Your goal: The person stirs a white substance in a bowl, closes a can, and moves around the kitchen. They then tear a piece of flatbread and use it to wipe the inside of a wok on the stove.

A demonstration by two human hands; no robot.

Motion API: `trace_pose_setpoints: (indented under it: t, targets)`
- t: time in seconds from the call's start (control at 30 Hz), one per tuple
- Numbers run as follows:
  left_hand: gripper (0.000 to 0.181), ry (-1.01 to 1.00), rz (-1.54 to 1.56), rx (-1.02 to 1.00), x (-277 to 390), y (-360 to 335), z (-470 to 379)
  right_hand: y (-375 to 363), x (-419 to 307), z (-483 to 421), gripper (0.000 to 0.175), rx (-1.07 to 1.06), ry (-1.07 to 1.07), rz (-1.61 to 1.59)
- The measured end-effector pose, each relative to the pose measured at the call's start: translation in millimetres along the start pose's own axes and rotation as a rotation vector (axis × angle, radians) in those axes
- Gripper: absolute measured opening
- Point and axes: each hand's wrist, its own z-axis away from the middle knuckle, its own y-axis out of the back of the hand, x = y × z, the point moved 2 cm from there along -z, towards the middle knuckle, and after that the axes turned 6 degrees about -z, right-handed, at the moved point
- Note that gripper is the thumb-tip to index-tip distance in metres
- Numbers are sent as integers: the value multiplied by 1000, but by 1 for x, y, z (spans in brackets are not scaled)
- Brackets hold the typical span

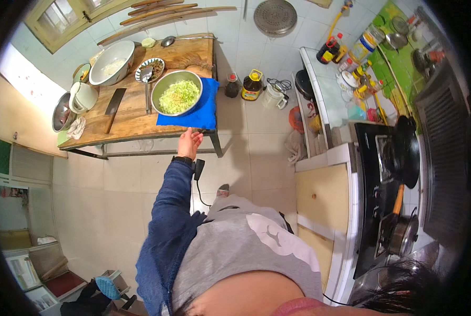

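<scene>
My left hand (pixel 190 143) reaches out just in front of the wooden table's front edge, holding nothing, its fingers loosely bent and apart. The nearest thing is a blue cloth (pixel 208 103) on the table's right end. On that cloth stands a steel bowl (pixel 155 102) of shredded green vegetable (pixel 180 94). Left of it, a metal spatula (pixel 147 94) rests with its head on a patterned plate (pixel 160 62) of dark food. A cleaver (pixel 115 103) lies farther left, its wooden handle towards me. My right hand is out of view.
A large white basin (pixel 97 75), a white jug (pixel 86 96) and a steel bowl of meat (pixel 57 118) crowd the table's left. Oil bottles (pixel 252 87) stand on the floor. At right are a gas stove (pixel 364 189), a wok (pixel 407 158) and a pot (pixel 403 237).
</scene>
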Motion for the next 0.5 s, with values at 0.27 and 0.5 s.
trace_pose_setpoints:
  t: [0.27, 0.5]
  targets:
    - [44, 34, 107, 54, 54, 24, -79, -139, -124, 36, 39, -265, -24, -262]
    - [35, -17, 183, 26, 67, 21, -99, -323, -238, 88, 36, -730, 199, -434]
